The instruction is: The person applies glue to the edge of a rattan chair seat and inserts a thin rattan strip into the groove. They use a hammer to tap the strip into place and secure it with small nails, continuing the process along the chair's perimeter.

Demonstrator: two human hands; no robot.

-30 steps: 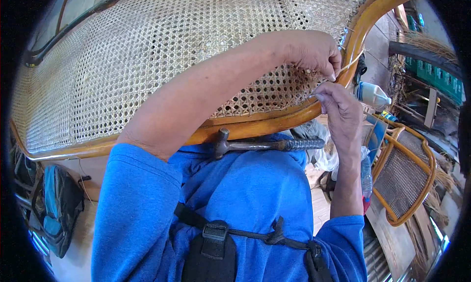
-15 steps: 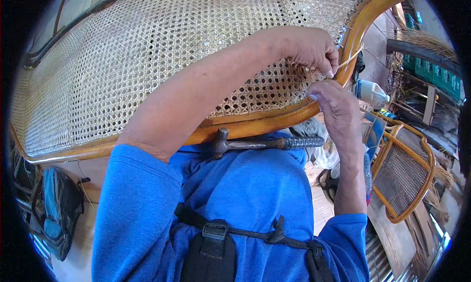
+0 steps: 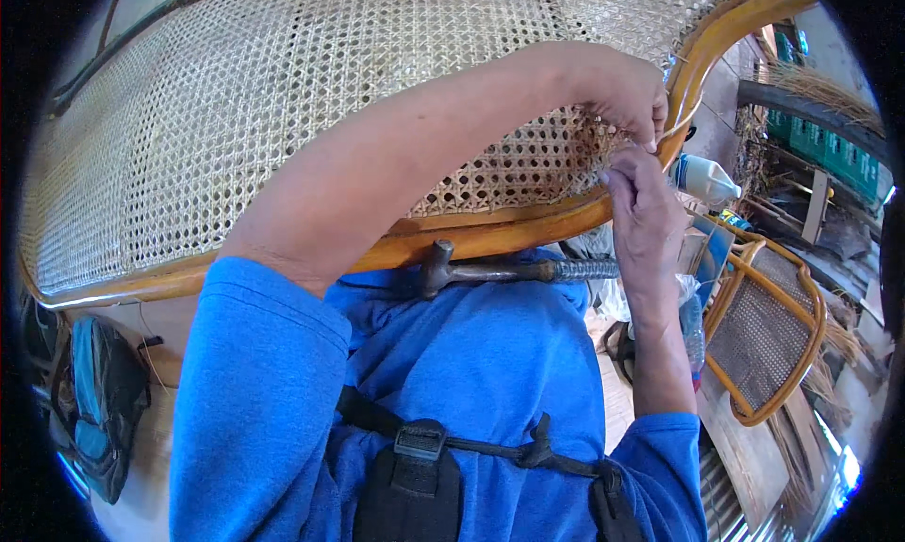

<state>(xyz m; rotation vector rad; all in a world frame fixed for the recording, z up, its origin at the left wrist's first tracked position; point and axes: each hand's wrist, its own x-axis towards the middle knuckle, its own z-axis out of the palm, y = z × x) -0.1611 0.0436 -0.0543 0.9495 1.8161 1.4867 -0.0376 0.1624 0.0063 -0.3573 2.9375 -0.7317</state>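
A woven cane panel [image 3: 377, 61] in a curved, varnished wooden frame [image 3: 528, 233] lies across my lap. My left hand [image 3: 633, 97] reaches over the panel to its right corner, fingers curled down at the inner edge of the frame. By its fingertips a thin pale cane strand [image 3: 685, 125] runs out over the wood. Just below, my right hand [image 3: 641, 198] is closed, thumb and forefinger pressed together at the edge of the weave. What sits between those fingertips is too small to make out. A hammer [image 3: 490, 272] lies on my lap beneath the frame.
On the right are a white bottle [image 3: 707, 179], a smaller cane-panelled frame [image 3: 765, 325], green crates [image 3: 830, 151] and loose fibres. A black and blue backpack [image 3: 99, 401] is at the left. Black straps [image 3: 415, 467] cross my blue shirt.
My left hand has shifted slightly right, closer to the frame's edge. The right hand has moved up and inward, with its fingertips now close to the left ones.
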